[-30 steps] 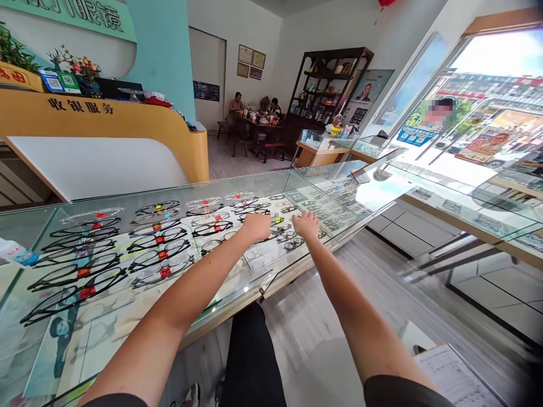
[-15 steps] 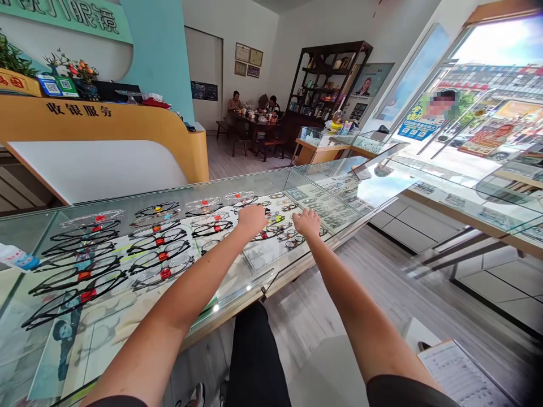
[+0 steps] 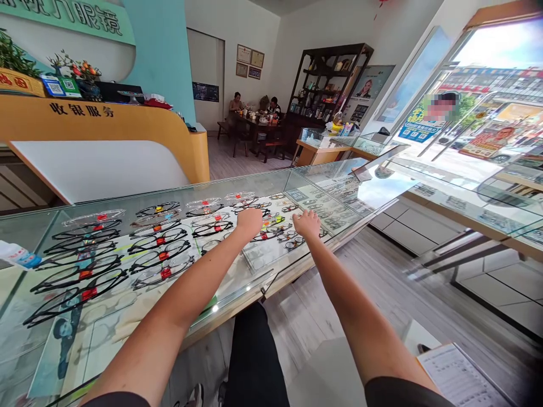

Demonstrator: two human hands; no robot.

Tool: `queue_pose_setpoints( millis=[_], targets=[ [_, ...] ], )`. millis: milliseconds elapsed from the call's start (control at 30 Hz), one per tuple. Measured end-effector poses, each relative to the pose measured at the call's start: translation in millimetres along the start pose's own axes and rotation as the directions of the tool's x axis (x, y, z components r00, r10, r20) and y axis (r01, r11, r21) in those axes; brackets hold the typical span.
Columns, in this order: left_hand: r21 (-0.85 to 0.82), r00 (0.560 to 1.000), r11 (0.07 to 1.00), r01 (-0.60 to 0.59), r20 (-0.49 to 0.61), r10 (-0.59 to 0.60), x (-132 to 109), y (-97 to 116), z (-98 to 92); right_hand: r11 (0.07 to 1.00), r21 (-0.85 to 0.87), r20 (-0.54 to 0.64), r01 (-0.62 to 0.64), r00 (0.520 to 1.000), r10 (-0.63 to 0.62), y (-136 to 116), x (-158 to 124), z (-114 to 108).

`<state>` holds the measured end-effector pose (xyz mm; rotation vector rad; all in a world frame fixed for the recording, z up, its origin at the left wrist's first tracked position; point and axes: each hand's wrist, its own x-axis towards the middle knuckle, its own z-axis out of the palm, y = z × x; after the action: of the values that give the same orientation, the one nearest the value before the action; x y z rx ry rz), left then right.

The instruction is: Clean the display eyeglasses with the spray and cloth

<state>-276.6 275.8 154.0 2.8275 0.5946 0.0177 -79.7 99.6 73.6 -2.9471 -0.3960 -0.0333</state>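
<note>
Both arms reach forward to 12 o'clock, and both hands rest on the glass top of the case point(image 3: 259, 264).

Left hand point(image 3: 250, 221): set knuckles-up on the glass. Its fingers fold away behind the knuckles, so I cannot tell how tightly they close or whether they hold anything.

Right hand point(image 3: 306, 224): just beside the left, at its 3 o'clock, the two apart. It lies palm down with the fingers point(image 3: 304, 214) spread and flat, holding nothing. I judge the flat palm is there to bear weight on the pane.

Small frames point(image 3: 275, 219): under the glass, between and just past the two hands, out of direct touch. They lie in rows with coloured tags on the bridges, presumably so each pair reads from above.

Black frames point(image 3: 158, 249): same case, at 9 o'clock of the left hand, well apart.

Packet point(image 3: 19, 258): on the glass at far 9 o'clock.

Sheet point(image 3: 460, 377): low at 4 o'clock, untouched.
</note>
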Motion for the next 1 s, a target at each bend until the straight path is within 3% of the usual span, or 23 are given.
queue_pose_setpoints(
  millis=[167, 233, 300, 367, 433, 500, 567, 667, 733, 833, 933, 1000],
  targets=[
    [-0.037, 0.999, 0.999, -0.023, -0.044, 0.022, -8, 9, -13.3, 1.0, 0.0, -0.01, -0.002, 1.0, 0.002, 0, -1, -1],
    [-0.058, 0.995, 0.997, -0.049, -0.089, 0.043, -19, 17, -28.0, 1.0, 0.0, -0.016, 0.003, 1.0, -0.003, 0, -1, 0],
    [-0.124, 0.976, 0.986, -0.114, -0.199, 0.088, -37, 25, -50.4, 1.0, 0.0, -0.021, 0.006, 1.0, -0.006, 0, -1, 1],
    [-0.299, 0.884, 0.911, -0.284, -0.45, 0.128, -63, 30, -79.2, 1.0, 0.001, -0.027, 0.003, 1.0, -0.003, 0, -1, 2],
    [-0.402, 0.726, 0.763, -0.506, -0.676, 0.125, -94, 30, -111.0, 1.0, 0.004, -0.031, 0.002, 1.0, -0.002, 0, -1, 3],
    [-0.42, 0.598, 0.637, -0.646, -0.798, 0.08, -123, 24, -141.1, 1.0, 0.01, -0.032, 0.006, 0.999, -0.005, 0, -1, 3],
    [-0.438, 0.549, 0.564, -0.701, -0.835, 0.034, -142, 12, -164.8, 1.0, 0.018, -0.033, 0.01, 0.999, -0.01, 0, -1, 2],
    [-0.502, 0.561, 0.507, -0.701, -0.827, -0.043, -155, -25, -179.4, 0.999, 0.037, -0.039, 0.009, 0.999, -0.008, 0, -2, 1],
    [-0.566, 0.59, 0.484, -0.667, -0.799, -0.121, -157, -64, -173.0, 0.998, 0.054, -0.046, 0.011, 0.999, -0.009, -2, -3, 0],
    [-0.7, 0.65, 0.42, -0.578, -0.706, -0.281, -166, -137, -144.9, 0.997, 0.08, -0.069, 0.02, 0.997, -0.014, -4, -8, -5],
    [-0.803, 0.645, 0.325, -0.499, -0.595, -0.48, -182, -208, -110.3, 0.994, 0.105, -0.123, 0.037, 0.992, -0.023, -3, -15, -14],
    [-0.858, 0.632, 0.247, -0.449, -0.501, -0.591, -192, -242, -91.8, 0.992, 0.116, -0.201, 0.051, 0.979, -0.026, -6, -23, -22]
  ],
)
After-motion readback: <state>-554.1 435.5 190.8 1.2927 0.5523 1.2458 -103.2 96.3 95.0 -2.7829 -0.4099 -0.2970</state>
